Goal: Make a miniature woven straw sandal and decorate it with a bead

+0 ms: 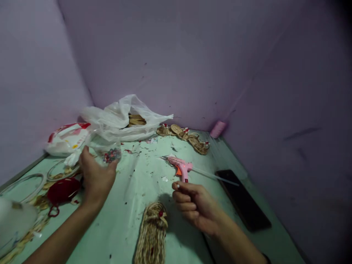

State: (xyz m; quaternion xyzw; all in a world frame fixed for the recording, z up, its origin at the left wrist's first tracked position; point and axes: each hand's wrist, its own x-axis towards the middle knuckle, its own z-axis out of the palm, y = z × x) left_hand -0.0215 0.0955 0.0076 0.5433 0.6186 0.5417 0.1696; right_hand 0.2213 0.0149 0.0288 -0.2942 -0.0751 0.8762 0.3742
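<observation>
glue gun (180, 164) – pink, orange trigger (178, 171) | tabletop (123, 205) – pale green | walls (176, 66) – purple

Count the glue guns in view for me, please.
1: the pink glue gun lies on the green table just beyond the right hand; the white plastic bag may hide others.

Open strip of worktop (123, 205) between the hands, left (97, 176) and right (196, 205); glue gun (180, 164) and phone (244, 201) obstruct the right; plastic bags (121, 119) block the back left.
</observation>
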